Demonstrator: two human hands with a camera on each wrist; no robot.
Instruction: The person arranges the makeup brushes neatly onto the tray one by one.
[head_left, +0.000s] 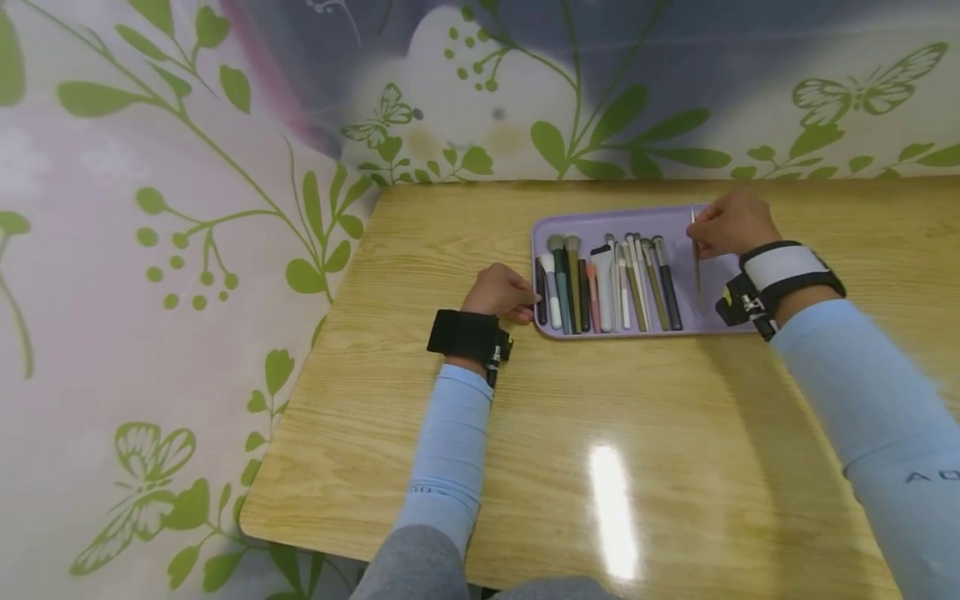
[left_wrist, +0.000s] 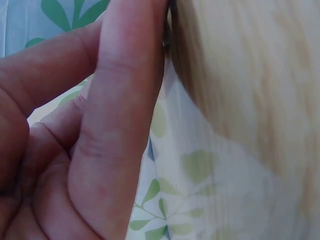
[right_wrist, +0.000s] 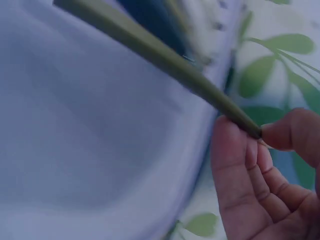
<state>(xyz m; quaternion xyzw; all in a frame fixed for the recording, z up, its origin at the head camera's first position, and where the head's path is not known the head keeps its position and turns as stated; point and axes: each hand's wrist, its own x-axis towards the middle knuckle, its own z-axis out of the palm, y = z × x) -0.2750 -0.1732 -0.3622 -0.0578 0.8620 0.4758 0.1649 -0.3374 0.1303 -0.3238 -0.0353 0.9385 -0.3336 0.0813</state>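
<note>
A slim olive-handled makeup brush (head_left: 697, 271) is pinched near its thin far end between the thumb and fingers of my right hand (head_left: 737, 223). It stands over the bare right part of a lilac tray (head_left: 714, 283); in the right wrist view its handle (right_wrist: 165, 62) slants across the tray. My left hand (head_left: 504, 293) grips the tray's left rim, though the fingertips are cut off in the left wrist view. Several makeup brushes lie side by side in the tray, among them a dark navy one (head_left: 670, 296) and a green one (head_left: 560, 283).
The tray sits on a light wooden table (head_left: 540, 417) near its back edge. Behind and at the left rise walls with a leaf and butterfly print (head_left: 187, 250). A bright light reflection (head_left: 613, 508) shows on the tabletop.
</note>
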